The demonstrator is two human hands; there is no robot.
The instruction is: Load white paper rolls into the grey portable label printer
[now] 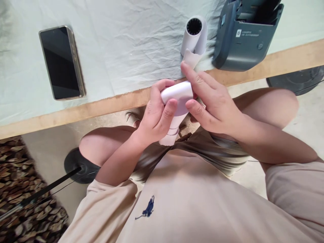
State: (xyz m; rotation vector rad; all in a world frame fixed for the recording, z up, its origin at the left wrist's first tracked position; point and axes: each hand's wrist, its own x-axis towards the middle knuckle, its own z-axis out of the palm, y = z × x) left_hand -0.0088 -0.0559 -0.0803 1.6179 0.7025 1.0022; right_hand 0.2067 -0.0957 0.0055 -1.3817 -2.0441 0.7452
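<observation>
Both my hands hold a white paper roll (pixel 177 98) over my lap, just below the table edge. My left hand (pixel 155 114) wraps its fingers around the roll's left side. From the right, my right hand (pixel 210 101) grips it, the index finger stretched over the top. A loose paper strip (pixel 172 133) hangs down from the roll between my hands. A second white paper roll (pixel 194 35) with a dark core lies on the table, just beyond my right fingertips.
A dark grey label printer (pixel 243 37) with its lid open stands at the table's right. A black phone (pixel 62 62) lies screen-up at the left on the pale cloth (pixel 121 50). The wooden table edge (pixel 76 113) runs across. Dark round bases (pixel 78 167) sit on the floor.
</observation>
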